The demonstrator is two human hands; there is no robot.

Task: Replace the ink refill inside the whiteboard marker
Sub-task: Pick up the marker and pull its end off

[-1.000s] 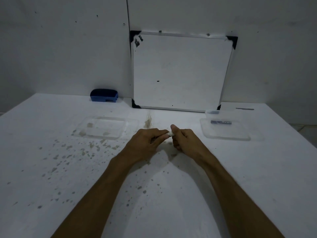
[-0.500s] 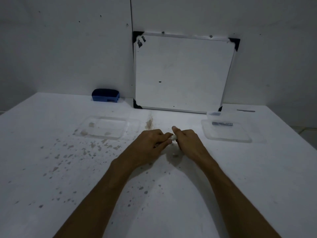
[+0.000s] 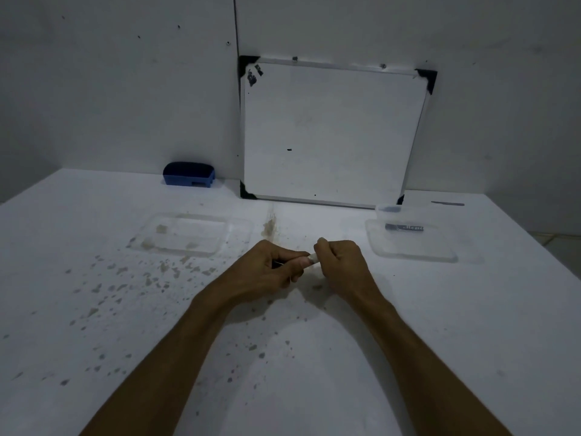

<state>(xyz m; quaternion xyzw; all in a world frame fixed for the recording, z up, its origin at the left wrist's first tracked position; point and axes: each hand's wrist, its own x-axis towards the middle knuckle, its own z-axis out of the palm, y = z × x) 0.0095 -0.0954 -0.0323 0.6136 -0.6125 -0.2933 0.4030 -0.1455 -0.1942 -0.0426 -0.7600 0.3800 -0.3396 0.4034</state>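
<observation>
Both my hands meet over the middle of the white table. My left hand is closed around a whiteboard marker, of which only a short pale section shows between the fists. My right hand pinches that same section with thumb and forefinger. The rest of the marker is hidden inside my fingers. A dark cylindrical piece with printed lettering lies in the clear tray at the right.
A second clear tray, stained inside, sits to the left. A whiteboard leans on the wall behind, with a blue eraser to its left. A thin dark stick lies at the back right. The table is speckled with stains.
The hands stay together on the marker and have barely shifted; the view has tilted slightly, and the right thumb and forefinger have resettled on the pale section.
</observation>
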